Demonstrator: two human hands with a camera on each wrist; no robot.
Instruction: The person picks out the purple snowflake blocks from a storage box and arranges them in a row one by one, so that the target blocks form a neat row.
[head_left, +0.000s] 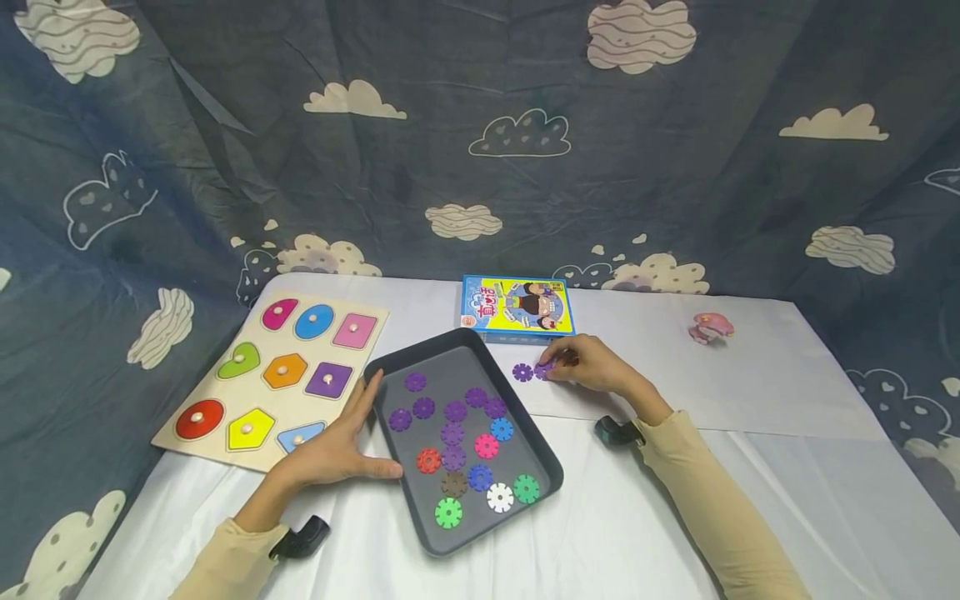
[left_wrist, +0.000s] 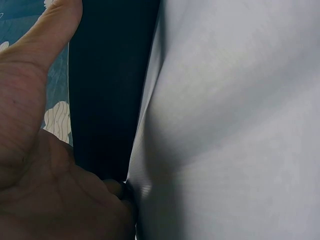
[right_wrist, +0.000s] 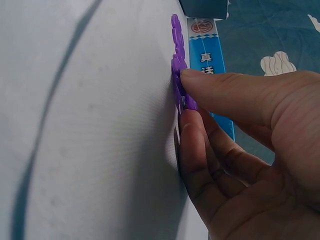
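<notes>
My left hand (head_left: pixel 330 450) rests against the left side of a dark grey tray (head_left: pixel 453 362), thumb and fingers spread along its rim. In the left wrist view the thumb (left_wrist: pixel 55 30) lies straight along the tray's dark wall (left_wrist: pixel 107 90). Inside the tray are several notched plastic discs, mostly purple, with a white disc (head_left: pixel 500 497) and a brown disc (head_left: pixel 453 483) among them. Right of the tray, my right hand (head_left: pixel 592 364) pinches a purple notched disc (right_wrist: pixel 176 70) between thumb and fingers, close over the cloth. Another purple disc (head_left: pixel 522 372) lies just left of it.
A wooden shape-puzzle board (head_left: pixel 225 392) with knobbed pieces lies left of the tray. Behind the right hand sits a blue and yellow box (head_left: pixel 517 304). A small pink figure (head_left: pixel 710 327) stands farther right on the white cloth. A dark cloud-print curtain (head_left: pixel 420 183) hangs behind.
</notes>
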